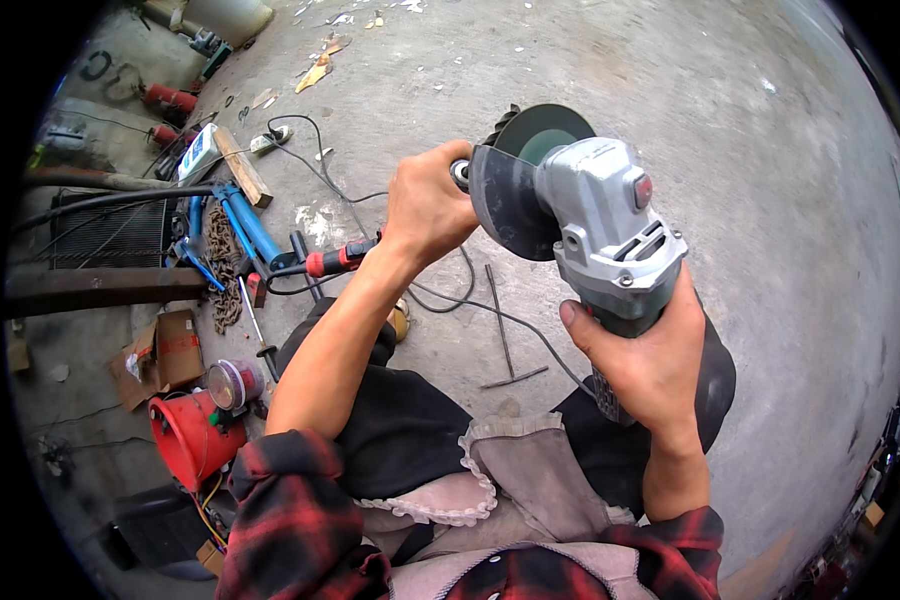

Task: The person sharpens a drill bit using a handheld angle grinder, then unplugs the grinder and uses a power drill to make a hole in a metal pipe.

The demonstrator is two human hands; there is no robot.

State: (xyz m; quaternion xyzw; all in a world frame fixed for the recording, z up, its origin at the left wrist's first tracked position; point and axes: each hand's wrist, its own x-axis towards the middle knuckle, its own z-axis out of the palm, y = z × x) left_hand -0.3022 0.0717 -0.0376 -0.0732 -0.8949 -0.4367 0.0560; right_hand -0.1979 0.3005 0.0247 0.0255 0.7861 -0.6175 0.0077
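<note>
My right hand (640, 365) is wrapped round the body of an angle grinder (605, 195) with a silver gear head. Its dark guard (510, 205) and green-grey disc (553, 125) face up and to the left. My left hand (425, 200) is closed just left of the guard. A round metal end (460, 172) shows at its fingers, and a spiral-fluted metal piece like a drill bit (505, 122) sticks out past the disc's edge. The guard hides whether these two are one piece. A black cord (545, 345) runs from the grinder across the floor.
On the left floor lie a red-and-black power tool (335, 260), a rusty chain (222, 265), blue metal tubes (255, 225), a wood block (245, 170), a cardboard box (170, 350) and a red bucket (192, 435). A T-shaped metal rod (500, 320) lies ahead of my knees.
</note>
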